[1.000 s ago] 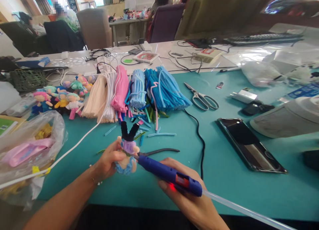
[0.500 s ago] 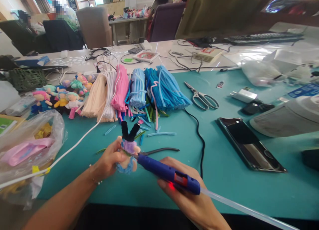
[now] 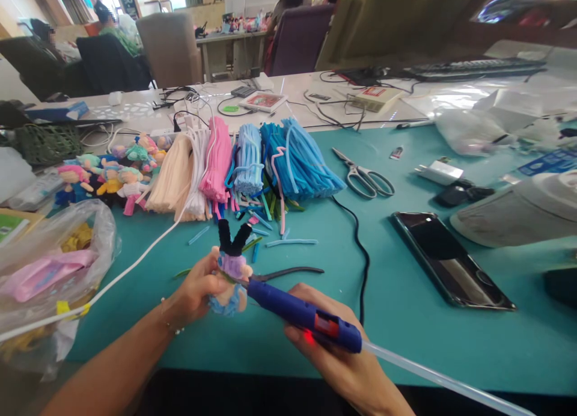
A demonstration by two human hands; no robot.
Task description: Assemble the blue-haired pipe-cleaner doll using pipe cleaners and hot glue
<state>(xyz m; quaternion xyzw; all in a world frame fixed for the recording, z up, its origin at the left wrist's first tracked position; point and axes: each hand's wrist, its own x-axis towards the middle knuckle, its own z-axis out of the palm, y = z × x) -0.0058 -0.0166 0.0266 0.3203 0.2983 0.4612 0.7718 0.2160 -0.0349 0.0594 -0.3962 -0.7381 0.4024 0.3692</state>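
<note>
Upside down in the fingers of my left hand (image 3: 201,290) is a small pipe-cleaner doll (image 3: 233,266) with black legs, a lilac top and light blue hair. My right hand (image 3: 333,332) is wrapped around a dark blue hot glue gun (image 3: 297,312), whose red light glows. A long clear glue stick (image 3: 433,374) sticks out of its back end. The gun's nozzle meets the doll between its lilac top and its head; the exact contact spot is too small to make out. A black pipe cleaner (image 3: 293,273) lies just beyond the nozzle.
Bundles of pipe cleaners in cream, pink (image 3: 216,163) and blue (image 3: 306,163) stand behind my hands. Several finished dolls (image 3: 112,172) lie at the left, near a plastic bag (image 3: 101,223). Scissors (image 3: 367,175), a phone (image 3: 451,260) and a black cable (image 3: 360,247) are to the right.
Almost nothing differs. The view has shifted very slightly, while both hands keep the doll and the glue gun in the same position against each other.
</note>
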